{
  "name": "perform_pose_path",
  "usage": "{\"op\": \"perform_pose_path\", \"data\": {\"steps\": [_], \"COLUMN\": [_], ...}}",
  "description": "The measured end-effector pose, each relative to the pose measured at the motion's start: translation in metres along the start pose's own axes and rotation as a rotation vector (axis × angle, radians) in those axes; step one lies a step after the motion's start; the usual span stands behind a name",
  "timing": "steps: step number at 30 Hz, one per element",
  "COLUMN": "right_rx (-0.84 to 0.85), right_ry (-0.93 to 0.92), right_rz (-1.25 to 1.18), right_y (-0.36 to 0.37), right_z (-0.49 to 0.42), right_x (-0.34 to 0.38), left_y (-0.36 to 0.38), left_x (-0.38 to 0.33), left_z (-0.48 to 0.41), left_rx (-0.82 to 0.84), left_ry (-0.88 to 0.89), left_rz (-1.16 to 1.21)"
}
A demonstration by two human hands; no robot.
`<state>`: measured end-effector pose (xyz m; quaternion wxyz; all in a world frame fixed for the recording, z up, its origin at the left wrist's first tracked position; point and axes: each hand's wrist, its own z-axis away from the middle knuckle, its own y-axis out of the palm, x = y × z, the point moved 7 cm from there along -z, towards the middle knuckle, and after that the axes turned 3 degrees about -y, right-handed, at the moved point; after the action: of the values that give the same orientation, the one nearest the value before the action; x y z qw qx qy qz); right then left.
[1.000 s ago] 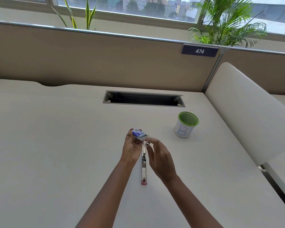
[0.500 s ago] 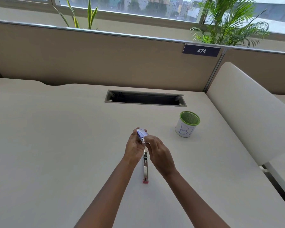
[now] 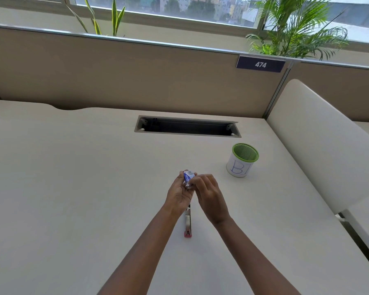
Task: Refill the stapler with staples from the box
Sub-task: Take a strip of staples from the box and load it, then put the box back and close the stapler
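— What is on the pale, smooth counter (image 3: 73,188), counted out?

— One small blue-and-white cardboard staple box (image 3: 188,178), one slim metal stapler with a red end (image 3: 187,222), and one white cylindrical cup with a green mesh rim (image 3: 242,160) marked in blue pen, at centre right of the frame. Two bare hands meet just below the middle.

— Where is the box?

— Raised off the counter, at the tips of the left hand (image 3: 178,193), whose fingers curl closed around its lower part.

— And the other hand?

— The right hand (image 3: 209,193) has its fingers (image 3: 197,180) bunched narrow, touching the box's right edge. Whether they pinch anything from it is too small to tell.

— The stapler?

— Flat on the counter directly beneath the hands, red end toward the lower edge of the frame, its far end hidden behind the left hand.
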<state>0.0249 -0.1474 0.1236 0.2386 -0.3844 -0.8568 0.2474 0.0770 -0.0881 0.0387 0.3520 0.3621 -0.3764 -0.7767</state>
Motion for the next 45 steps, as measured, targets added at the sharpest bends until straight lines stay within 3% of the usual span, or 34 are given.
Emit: {"op": "perform_pose_path", "data": {"steps": [14,17,22,25,28,31,33,36,39,41,45], "right_rx": [0.063,-0.023,-0.319,-0.334,-0.147,0.117,0.204,0.188,0.033,-0.045,-0.036], "right_ry": [0.236,0.488,1.188,1.473,1.547,1.474,1.422,1.433,1.54,1.607,1.643], "right_rz": [-0.009,-0.244,-0.86,-1.109,-1.079,-1.031,-1.022,-0.988,-0.887,-0.707,-0.312], "right_y": [0.01,0.009,0.018,0.03,0.036,0.041,0.042,0.038,0.026,0.011,-0.014], "right_z": [0.001,0.004,0.022,0.034,0.042,0.044,0.046,0.052,0.067,0.084,0.111], "right_x": [-0.02,-0.036,-0.077,-0.083,-0.084,-0.077,-0.075,-0.085,-0.115,-0.14,-0.17], "left_y": [0.005,0.005,0.007,0.006,0.005,0.007,0.009,0.01,0.007,0.001,-0.009], "left_x": [0.003,0.0,-0.005,-0.005,-0.005,-0.007,-0.007,-0.008,-0.015,-0.02,-0.027], "left_z": [-0.003,-0.006,-0.013,-0.015,-0.016,-0.017,-0.019,-0.019,-0.018,-0.018,-0.018], "left_rx": [0.002,-0.003,-0.024,-0.037,-0.081,-0.137,-0.156,-0.17,-0.191,-0.21,-0.247], "left_ry": [-0.018,-0.004,0.046,0.078,0.11,0.136,0.147,0.165,0.242,0.267,0.258], "left_rz": [-0.227,-0.333,-0.438,-0.519,-0.586,-0.666,-0.754,-0.897,-1.036,-1.057,-1.095]}}
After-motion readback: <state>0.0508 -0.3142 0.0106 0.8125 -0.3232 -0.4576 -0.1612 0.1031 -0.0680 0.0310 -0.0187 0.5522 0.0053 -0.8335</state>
